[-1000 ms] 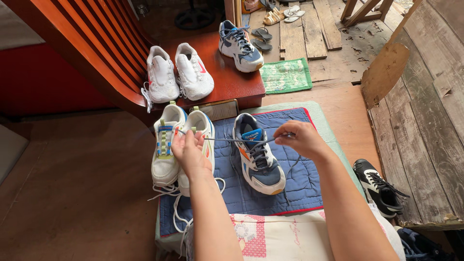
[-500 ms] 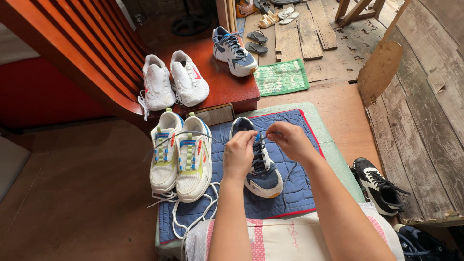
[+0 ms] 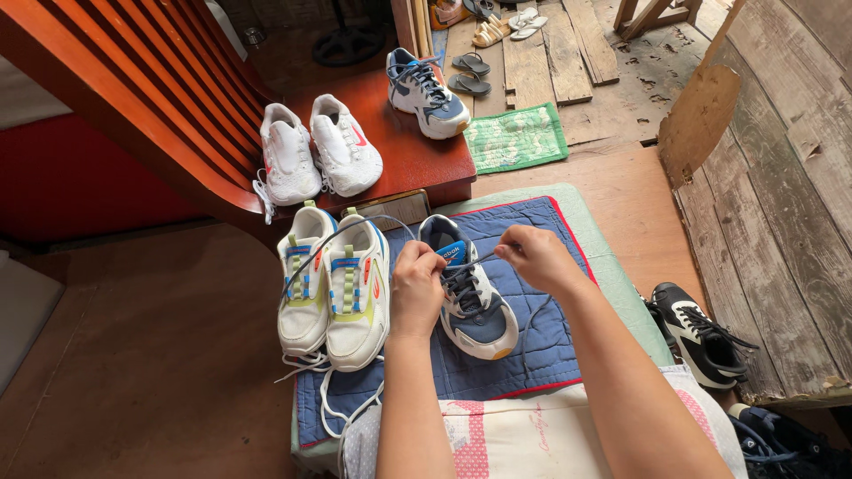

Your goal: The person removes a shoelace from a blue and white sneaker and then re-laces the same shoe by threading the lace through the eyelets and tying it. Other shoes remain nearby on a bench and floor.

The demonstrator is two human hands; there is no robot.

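- The left hand (image 3: pixel 417 288) is closed in a pinch on the dark blue shoelace (image 3: pixel 355 226), which arcs up and away to the left over the neighbouring shoes.
- The right hand (image 3: pixel 535 257) pinches the other end of the lace between thumb and fingertips, just above the shoe's tongue; a further length of lace hangs down past the right forearm.
- Both hands hover over the navy, white and grey mesh sneaker with a blue tongue (image 3: pixel 475 306), which stands upright, toe pointing towards the person, in the middle of the blue quilted mat with red trim (image 3: pixel 532 355).
- The mat lies on a low surface with a pale green cover (image 3: pixel 621 284); a white cloth with pink patches (image 3: pixel 532 435) overlaps its near edge.
- Just to the left of the held sneaker, touching each other, stands a pair of white sneakers with yellow-green and blue accents (image 3: pixel 333 288), their white laces trailing loose over the mat's edge.
- Further back, on a red-brown wooden table (image 3: pixel 426 155), sit a pair of white sneakers with red marks (image 3: pixel 315 155) and a single navy and white sneaker (image 3: pixel 426 93).
- A black and white sneaker (image 3: pixel 697 333) lies on the floor at the right, beside the weathered plank wall (image 3: pixel 781 222).
- A green patterned rag (image 3: pixel 519 137) lies on the floor beyond the table.
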